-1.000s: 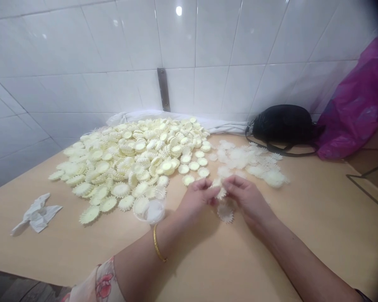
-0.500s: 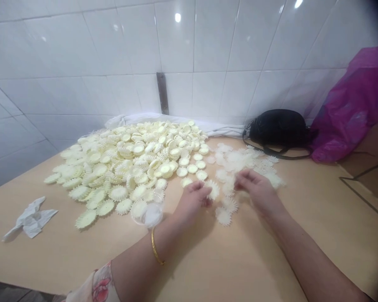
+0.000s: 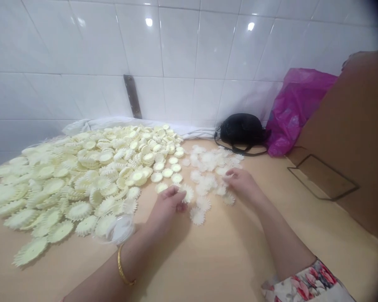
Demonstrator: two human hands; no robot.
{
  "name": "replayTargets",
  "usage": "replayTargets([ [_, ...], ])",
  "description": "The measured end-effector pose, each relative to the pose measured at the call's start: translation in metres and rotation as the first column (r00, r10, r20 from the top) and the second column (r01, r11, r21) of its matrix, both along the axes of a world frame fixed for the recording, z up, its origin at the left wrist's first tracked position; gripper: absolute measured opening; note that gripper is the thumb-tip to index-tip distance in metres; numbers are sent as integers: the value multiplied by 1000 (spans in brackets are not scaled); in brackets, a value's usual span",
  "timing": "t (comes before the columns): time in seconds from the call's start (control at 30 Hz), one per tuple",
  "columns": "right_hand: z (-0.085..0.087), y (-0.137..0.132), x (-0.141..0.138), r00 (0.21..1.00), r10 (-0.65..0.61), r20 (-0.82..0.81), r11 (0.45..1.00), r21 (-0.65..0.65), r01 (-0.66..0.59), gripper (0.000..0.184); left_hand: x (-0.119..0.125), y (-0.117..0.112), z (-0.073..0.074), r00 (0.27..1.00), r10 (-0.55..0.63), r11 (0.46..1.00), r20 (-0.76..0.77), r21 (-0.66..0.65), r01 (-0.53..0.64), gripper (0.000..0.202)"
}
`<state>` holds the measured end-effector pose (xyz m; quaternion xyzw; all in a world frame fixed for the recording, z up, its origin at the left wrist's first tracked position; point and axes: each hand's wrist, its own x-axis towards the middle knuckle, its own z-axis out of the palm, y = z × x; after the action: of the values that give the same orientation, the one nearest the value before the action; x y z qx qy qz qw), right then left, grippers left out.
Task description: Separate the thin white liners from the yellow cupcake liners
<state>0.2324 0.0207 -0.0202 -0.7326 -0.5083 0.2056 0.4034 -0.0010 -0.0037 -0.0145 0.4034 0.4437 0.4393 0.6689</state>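
Against a white tile wall (image 3: pixel 176 50), a light wooden tabletop (image 3: pixel 227 260) carries two loose spreads of toothed discs: a big heap of pale yellow gear-edged discs (image 3: pixel 82 180) on the left and, just beside it, a smaller drift of thinner, whiter frilled discs (image 3: pixel 211 163). The person's left hand (image 3: pixel 166 205) sits between the two, its fingers curled narrow, the fingertips (image 3: pixel 176 193) right by one frilled disc (image 3: pixel 187 193); whether they grip it, I cannot tell. The right hand (image 3: pixel 242 182) comes in from the other side, fingers drawn together in a narrow pinch at the edge of the white drift, and again I cannot tell if anything is held. A gold bangle (image 3: pixel 122 270) circles the left wrist, and a floral sleeve (image 3: pixel 305 283) ends above the right forearm. A clear plastic tub (image 3: pixel 115 228) sits against the yellow heap, near the left hand. Farther back stand a black bag (image 3: pixel 241 130) and a magenta plastic bag (image 3: pixel 290 113) — and to their right, a large cardboard sheet (image 3: pixel 343 138).
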Motion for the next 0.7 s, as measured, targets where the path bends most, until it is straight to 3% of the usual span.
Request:
replayTargets([
  [0.2, 9, -1, 12, 980, -148, 134, 986, 94, 136, 15, -2, 0, -1, 1000, -9, 1000, -9, -8, 9, 24],
  [0.3, 13, -2, 10, 989, -112, 98, 992, 72, 106, 14, -2, 0, -2, 1000, -8, 1000, 0, -9, 8, 23],
  [0.47, 8, 0, 1, 1000, 14, -4, 995, -100, -14, 15, -2, 0, -1, 1000, -6, 1000, -15, -7, 6, 25],
  [0.57, 1, 1, 0, 999, 8, 43, 992, -127, -3, 18, -2, 0, -1, 1000, -11, 1000, -15, -11, 11, 24],
  [0.7, -3, -1, 3, 978, -45, 202, 997, -55, 57, 22, 0, -1, 0, 1000, 11, 1000, -9, -20, -11, 21],
])
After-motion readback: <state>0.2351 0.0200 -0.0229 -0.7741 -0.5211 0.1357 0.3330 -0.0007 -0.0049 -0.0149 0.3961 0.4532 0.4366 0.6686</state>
